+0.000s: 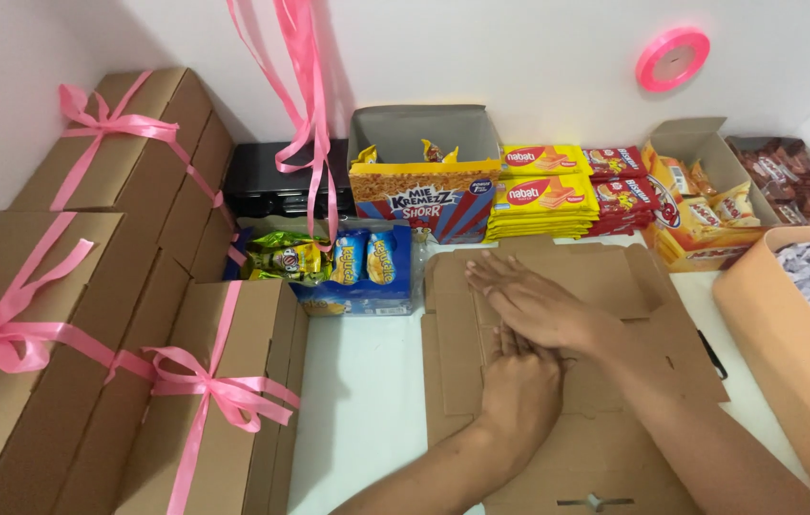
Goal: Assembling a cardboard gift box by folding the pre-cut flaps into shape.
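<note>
The flat die-cut cardboard sheet is plain brown, as are the closed cardboard boxes stacked at the left, each tied with a glossy pink satin ribbon that matches the pink ribbon spool on the white wall. Against the white surface, the stacked wafer packets are bright yellow with red patches, beside dark red snack packets. The open snack carton shows yellow above red, white and blue stripes, and the tub of shredded paper is peach-orange.

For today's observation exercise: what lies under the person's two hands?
Both the left hand and right hand press flat on an unfolded cardboard box blank lying on the white table. The cardboard beneath the palms is covered.
</note>
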